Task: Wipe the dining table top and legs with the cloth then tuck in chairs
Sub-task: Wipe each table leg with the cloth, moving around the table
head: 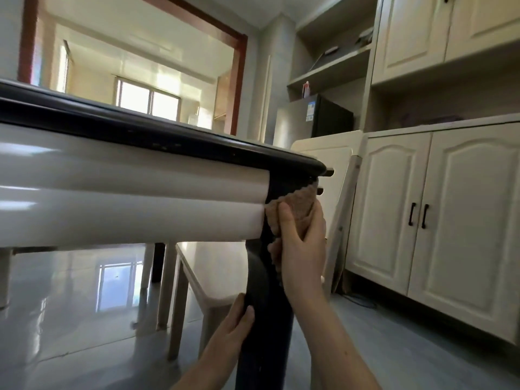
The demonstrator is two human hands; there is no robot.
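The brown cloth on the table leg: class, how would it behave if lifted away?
Probably floppy: the cloth bends round the table leg under the right hand. Likely light, being thin, and grippy rather than slippery, given its bumpy weave.

Above the right hand [304,249] fingers [287,220]: dark table rim [281,157] overhangs, close. Left of them: cream apron [140,192] butts the leg [267,333]. Right: narrow gap, then leaning cream panel [342,220]. Beyond left hand [233,322] fingers: chair [213,277], near.

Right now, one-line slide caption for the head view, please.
Leg wipe: right hand holds the brown cloth against the dark table leg just under the tabletop; left hand grips the leg lower down.
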